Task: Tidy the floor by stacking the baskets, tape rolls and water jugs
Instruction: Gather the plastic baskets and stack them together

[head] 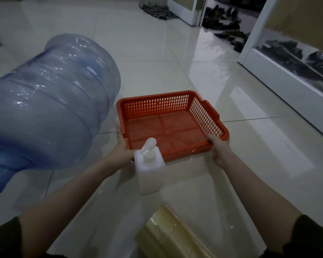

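Observation:
A shallow orange mesh basket (168,116) sits low over the tiled floor ahead of me. My left hand (122,146) grips its near left corner and my right hand (219,146) grips its near right corner. The basket is empty. A large blue water jug (50,101) lies on its side at the left, its neck toward me. A stack of clear tape rolls (168,233) lies at the bottom, between my forearms. A white pump bottle (150,164) stands in front of the basket's near edge.
Glossy cream floor tiles (194,53) stretch ahead. A white glass-fronted display cabinet (280,75) with dark items runs along the right. A striped cloth (157,10) lies far back by another white cabinet (185,10).

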